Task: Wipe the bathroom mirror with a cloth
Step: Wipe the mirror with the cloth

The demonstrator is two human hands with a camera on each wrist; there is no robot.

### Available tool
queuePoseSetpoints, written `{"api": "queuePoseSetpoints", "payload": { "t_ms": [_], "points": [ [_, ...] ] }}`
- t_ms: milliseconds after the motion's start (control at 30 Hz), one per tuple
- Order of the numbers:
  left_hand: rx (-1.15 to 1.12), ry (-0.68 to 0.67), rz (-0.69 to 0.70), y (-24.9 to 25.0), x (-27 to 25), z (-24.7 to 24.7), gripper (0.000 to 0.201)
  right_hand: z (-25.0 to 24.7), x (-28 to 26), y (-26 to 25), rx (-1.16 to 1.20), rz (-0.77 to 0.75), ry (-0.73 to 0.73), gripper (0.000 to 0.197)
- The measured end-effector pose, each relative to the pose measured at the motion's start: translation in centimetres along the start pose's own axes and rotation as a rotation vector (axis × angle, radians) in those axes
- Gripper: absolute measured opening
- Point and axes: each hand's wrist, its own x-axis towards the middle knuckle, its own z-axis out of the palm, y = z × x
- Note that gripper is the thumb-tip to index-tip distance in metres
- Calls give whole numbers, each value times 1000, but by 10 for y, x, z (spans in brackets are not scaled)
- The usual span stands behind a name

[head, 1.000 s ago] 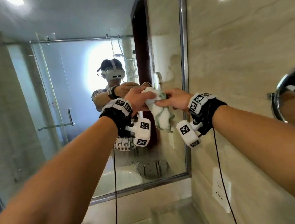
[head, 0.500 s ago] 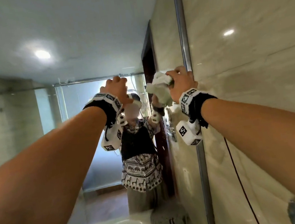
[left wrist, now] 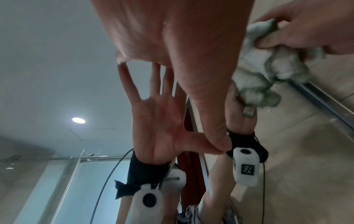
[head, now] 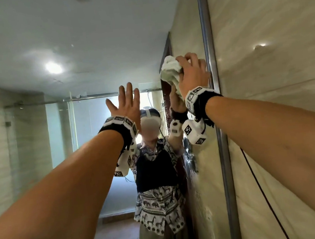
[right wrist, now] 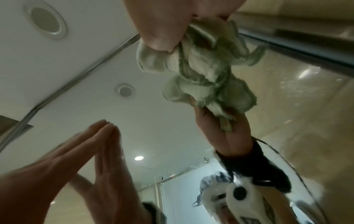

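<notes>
Both arms raised; left hand [head: 126, 103] flat, fingers spread; right hand [head: 191, 73] in a curled grip.

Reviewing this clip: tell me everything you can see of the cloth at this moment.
The cloth is a small rag, off-white with greenish-grey edges and streaks, looking soft. It is bunched into a crumpled wad with folds and loose corners sticking out, not spread flat. The right hand grips it, fingers curled over it, and holds it high against the mirror close beside the metal frame strip on the mirror's right edge. Its reflection meets it in the glass, so it seems to touch. The left hand does not touch it.
</notes>
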Motion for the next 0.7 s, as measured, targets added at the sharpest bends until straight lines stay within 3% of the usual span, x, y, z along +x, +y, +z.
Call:
{"api": "queuePoseSetpoints", "payload": {
  "t_ms": [100,267,433,700],
  "points": [
    [3,0,13,1,3,6,158,23,7,-1,-7,21,-13,48],
    [-32,48,28,-2,0,7,141,49,-23,-2,14,-21,72,47],
    [-33,26,34,-3,-4,4,139,56,-53,7,6,-105,74,59],
    [-62,81,63,8,-17,5,118,49,-114,25,-26,-261,-65,62]
  ]
}}
